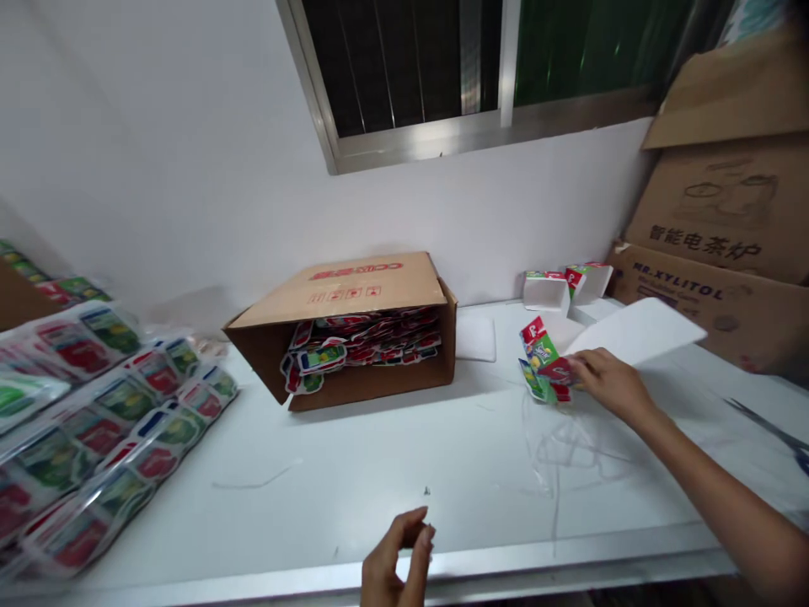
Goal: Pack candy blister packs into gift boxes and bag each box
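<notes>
My right hand [610,384] is closed on a red and green printed paper box [549,358], held over the right part of the table. A broad white flap [650,329] stretches from behind that hand toward the right; it seems to belong to the same box. Near the table's front edge is my left hand [395,565], its thumb and fingertips curved but apart, with nothing between them. Clear plastic film [569,455] lies on the table just in front of my right hand.
An open cardboard carton [372,392] on its side holds many printed die-cut pieces [379,337]. Plastic-wrapped stacks [126,421] of similar pieces fill the left. Small white-sided boxes [547,293] stand by the wall. Scissors [768,428] lie right, near large cartons [714,295].
</notes>
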